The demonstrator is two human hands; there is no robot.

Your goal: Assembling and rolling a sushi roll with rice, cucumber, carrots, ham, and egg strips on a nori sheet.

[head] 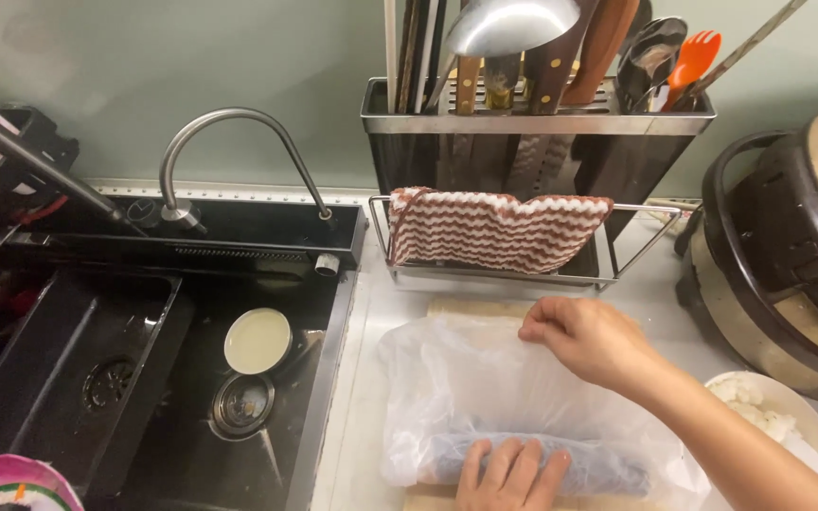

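So the sink [68, 378] takes up the left, tap [229, 151] behind it, and a small bowl [257, 341] sits in the basin next to the drain [241, 405]. Right of the sink is the counter [357, 397]. A board [471, 308] lies on it, plastic bag [485, 378] on top, and a roll [598, 468] inside the bag at the near edge. Behind the board there's a rack [532, 123] of utensils with a cloth [494, 227] hung in front. Cooker [778, 265] far right, rice bowl [788, 416] in front of it.
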